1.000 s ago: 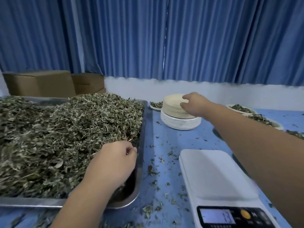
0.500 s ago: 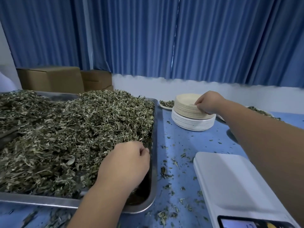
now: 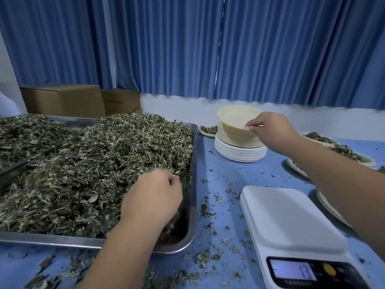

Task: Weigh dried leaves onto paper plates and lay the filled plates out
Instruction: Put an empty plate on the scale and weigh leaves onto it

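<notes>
The digital scale [image 3: 291, 217] stands bare on the counter [image 3: 218, 174], right of the left fingers [image 3: 171, 181]. The left hand [image 3: 152, 202] curls closed on a handful of dried leaves [image 3: 83, 174] at the steel tray [image 3: 193, 184] corner. Farther off, the right hand [image 3: 270, 130] pinches the top paper plate [image 3: 235, 119] by its rim, tilted above the stack [image 3: 239, 147] beneath the fingers. Separate one plate only. Centre it on the scale before adding leaves.
</notes>
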`<state>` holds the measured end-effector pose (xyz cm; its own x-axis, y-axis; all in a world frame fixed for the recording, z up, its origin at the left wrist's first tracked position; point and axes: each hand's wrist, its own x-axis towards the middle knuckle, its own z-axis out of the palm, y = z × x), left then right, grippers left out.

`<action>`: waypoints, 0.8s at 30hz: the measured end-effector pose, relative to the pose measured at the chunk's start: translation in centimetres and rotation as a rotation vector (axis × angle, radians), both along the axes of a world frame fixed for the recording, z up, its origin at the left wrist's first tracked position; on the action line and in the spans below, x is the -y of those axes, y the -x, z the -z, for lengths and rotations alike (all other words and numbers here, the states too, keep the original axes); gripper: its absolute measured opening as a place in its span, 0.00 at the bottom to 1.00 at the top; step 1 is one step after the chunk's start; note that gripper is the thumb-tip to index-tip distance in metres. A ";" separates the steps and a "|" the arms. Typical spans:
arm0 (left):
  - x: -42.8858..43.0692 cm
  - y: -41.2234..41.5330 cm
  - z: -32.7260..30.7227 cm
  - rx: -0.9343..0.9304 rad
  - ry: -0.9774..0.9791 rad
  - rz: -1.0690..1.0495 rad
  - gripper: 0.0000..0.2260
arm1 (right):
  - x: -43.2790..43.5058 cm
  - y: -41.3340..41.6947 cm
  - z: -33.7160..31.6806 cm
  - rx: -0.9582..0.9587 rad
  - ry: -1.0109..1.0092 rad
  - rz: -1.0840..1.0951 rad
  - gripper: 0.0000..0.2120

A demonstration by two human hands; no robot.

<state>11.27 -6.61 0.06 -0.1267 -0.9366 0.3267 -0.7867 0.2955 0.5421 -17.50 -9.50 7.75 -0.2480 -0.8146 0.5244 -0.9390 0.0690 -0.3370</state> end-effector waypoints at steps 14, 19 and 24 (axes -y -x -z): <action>1.2 -2.6 -1.0 -0.592 -0.127 -0.056 0.19 | -18.4 -1.0 5.0 0.286 -0.084 -0.292 0.10; 0.8 -2.3 -0.9 -0.386 -0.050 -0.041 0.18 | -20.8 0.4 5.8 0.286 -0.147 -0.319 0.12; 0.4 -2.0 -0.8 -0.331 -0.035 -0.023 0.18 | -21.6 0.9 5.8 0.138 -0.264 -0.321 0.14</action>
